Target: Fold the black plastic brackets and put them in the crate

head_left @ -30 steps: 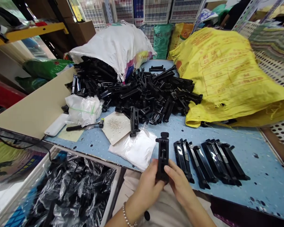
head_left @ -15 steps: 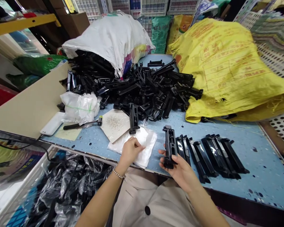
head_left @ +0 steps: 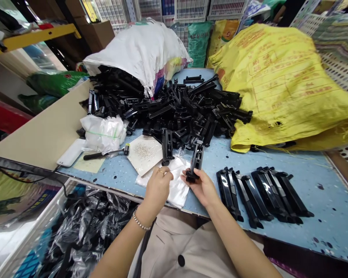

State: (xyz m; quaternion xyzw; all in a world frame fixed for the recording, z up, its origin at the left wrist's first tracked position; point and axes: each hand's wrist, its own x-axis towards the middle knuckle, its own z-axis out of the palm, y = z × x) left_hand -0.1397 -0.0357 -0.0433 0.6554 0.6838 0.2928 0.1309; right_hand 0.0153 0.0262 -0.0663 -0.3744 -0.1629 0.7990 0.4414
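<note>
My right hand (head_left: 203, 188) is closed around the lower end of a long black plastic part (head_left: 197, 156), which it holds tilted up with its slotted side showing. My left hand (head_left: 159, 186) has its fingers curled together over a stack of thin white plastic bags (head_left: 178, 189); what they hold, if anything, is hidden. Just beyond it, another black plastic part (head_left: 167, 144) lies with its slotted side up, partly over a pale square tile (head_left: 143, 154). Many tiny light-coloured bits (head_left: 145, 151) are scattered on that tile.
Several black parts (head_left: 265, 195) lie in a row at right. Behind is a heap of them (head_left: 174, 104), between a white sack (head_left: 139, 50) and a yellow sack (head_left: 281, 81). A small black-handled hammer (head_left: 107, 153) lies left, above a drawer of bagged parts (head_left: 87, 227).
My right hand has brought the black part left and away from me, off the row. My left hand has turned and stays closed near the tile. The view has shifted slightly.
</note>
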